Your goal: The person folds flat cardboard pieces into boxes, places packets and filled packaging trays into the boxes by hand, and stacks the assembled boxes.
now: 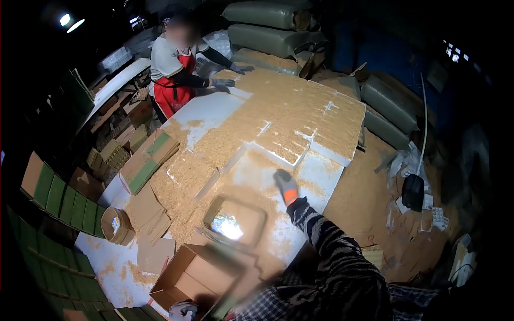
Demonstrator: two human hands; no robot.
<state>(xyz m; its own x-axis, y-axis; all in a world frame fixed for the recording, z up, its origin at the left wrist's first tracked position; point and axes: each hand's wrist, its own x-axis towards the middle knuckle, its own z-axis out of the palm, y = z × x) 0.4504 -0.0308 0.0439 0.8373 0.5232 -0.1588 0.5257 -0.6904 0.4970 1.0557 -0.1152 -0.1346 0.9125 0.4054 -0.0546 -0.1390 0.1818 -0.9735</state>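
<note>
An open cardboard box [209, 270] sits tilted at the lower edge of the view, the wearer's gloved left hand [183, 311] at its near side; whether those fingers grip the cardboard cannot be told. The right hand [285, 186], in a grey and orange glove below a dark patterned sleeve [334, 238], reaches over a bare patch of the white table [320, 172], beside the stepped edge of a broad layer of tan, crumbly material [251, 109]. No object shows in its grasp, though blur hides how far its fingers are bent. Between box and layer stands a rounded open container [262, 218] with something shiny inside; a smaller round tub [126, 233] is farther left, near loose cardboard sheets [147, 215] and a green-banded cardboard bundle [151, 160]. Across the table, a co-worker in a red apron [179, 95] leans forward, both gloved hands at the layer's far edge, near stacked sacks [267, 37].
</note>
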